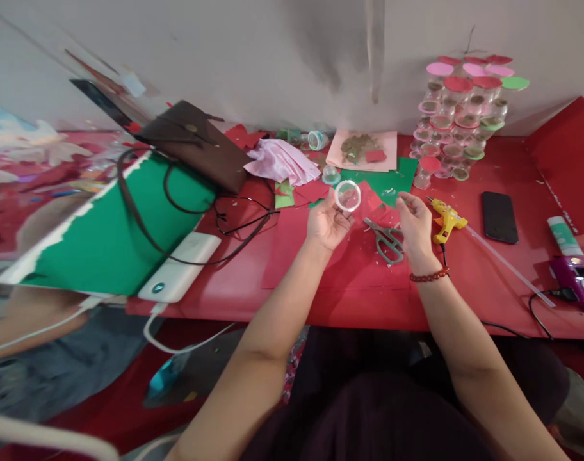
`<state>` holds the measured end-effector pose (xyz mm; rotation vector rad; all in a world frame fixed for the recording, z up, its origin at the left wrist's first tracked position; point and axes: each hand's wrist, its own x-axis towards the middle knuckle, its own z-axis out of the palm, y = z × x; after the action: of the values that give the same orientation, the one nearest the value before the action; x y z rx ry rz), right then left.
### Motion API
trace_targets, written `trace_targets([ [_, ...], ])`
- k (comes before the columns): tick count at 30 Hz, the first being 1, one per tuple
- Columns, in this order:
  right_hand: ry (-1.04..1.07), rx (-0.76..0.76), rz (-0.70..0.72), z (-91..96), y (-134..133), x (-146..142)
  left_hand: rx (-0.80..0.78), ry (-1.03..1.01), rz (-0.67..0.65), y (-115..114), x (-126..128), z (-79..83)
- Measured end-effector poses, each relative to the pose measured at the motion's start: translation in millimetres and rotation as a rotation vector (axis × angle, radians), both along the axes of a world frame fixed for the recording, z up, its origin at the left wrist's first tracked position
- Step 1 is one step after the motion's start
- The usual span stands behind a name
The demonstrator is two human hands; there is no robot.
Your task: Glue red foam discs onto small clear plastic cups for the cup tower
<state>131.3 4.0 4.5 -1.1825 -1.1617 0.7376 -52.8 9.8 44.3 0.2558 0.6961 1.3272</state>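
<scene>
My left hand (326, 224) holds a small clear round plastic cup (348, 195) by its rim, lifted a little over the red paper (340, 269) on the table. My right hand (415, 229), with a bead bracelet at the wrist, hovers to the right with its fingers pinched together; what they hold, if anything, is too small to name. Grey scissors (387, 241) lie on the red paper between the two hands. A yellow glue gun (446, 219) rests just right of my right hand.
A stack of small capped jars (458, 121) stands at the back right. A black phone (499, 217), a purple device (575, 278) and a glue tube (562, 234) lie at right. A green sheet (109, 237), brown bag (196, 144), white power bank (181, 266) and cables fill the left.
</scene>
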Motion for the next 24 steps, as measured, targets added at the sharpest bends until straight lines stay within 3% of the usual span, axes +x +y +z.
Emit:
trace_targets([
  [3, 0.150, -0.113, 0.123, 14.3, -10, -9, -0.007, 0.002, -0.018, -2, 3, 0.5],
  [5, 0.213, -0.132, 0.232, 21.3, -14, -15, -0.013, 0.013, -0.047, -2, 4, 0.0],
  [7, 0.243, -0.114, 0.253, 23.3, -16, -17, -0.015, 0.019, -0.063, -3, 5, -0.6],
  [13, 0.262, -0.123, 0.073, 17.4, -12, -10, 0.004, 0.020, -0.048, -5, 5, -1.6],
  [19, 0.292, -0.074, 0.034, 9.0, -5, -9, 0.025, -0.044, -0.094, -5, 3, -2.4],
  [24, 0.231, -0.215, -0.054, -1.1, 4, -7, 0.002, -0.052, -0.163, -8, 3, 1.0],
])
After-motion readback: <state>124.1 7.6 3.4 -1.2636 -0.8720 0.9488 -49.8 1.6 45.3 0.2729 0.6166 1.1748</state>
